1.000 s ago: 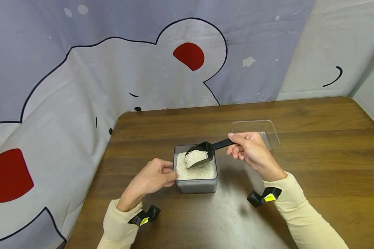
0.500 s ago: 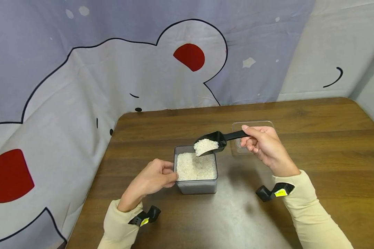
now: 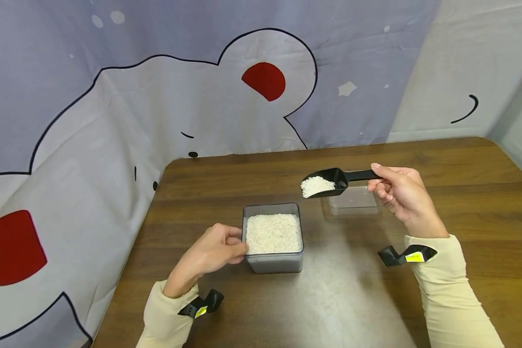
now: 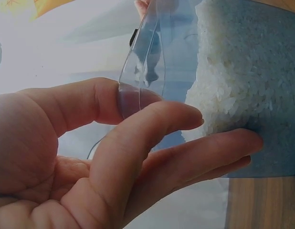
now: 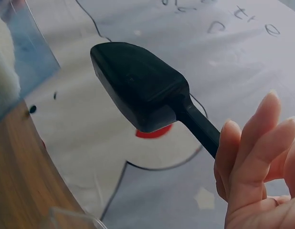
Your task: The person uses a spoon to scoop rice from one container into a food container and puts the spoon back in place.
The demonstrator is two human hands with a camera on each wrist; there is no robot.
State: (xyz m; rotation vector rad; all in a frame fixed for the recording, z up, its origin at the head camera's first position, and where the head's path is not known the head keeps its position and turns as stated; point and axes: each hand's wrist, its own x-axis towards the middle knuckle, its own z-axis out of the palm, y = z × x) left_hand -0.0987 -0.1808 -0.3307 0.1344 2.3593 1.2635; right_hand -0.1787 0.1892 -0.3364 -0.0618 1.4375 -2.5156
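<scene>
From the head view, my left hand [image 3: 213, 251] grips the left wall of the rice box [image 3: 273, 238], which stands near the table's [image 3: 461, 203] middle. My right hand [image 3: 402, 195] pinches the handle of the black scoop [image 3: 326, 182], loaded with rice and held above the clear tray [image 3: 354, 202]. At the left wrist, my fingers [image 4: 185, 157] curl around the box wall [image 4: 157, 57]. At the right wrist, the scoop [image 5: 142, 88] shows its underside, and my fingers [image 5: 250, 157] close on its handle.
</scene>
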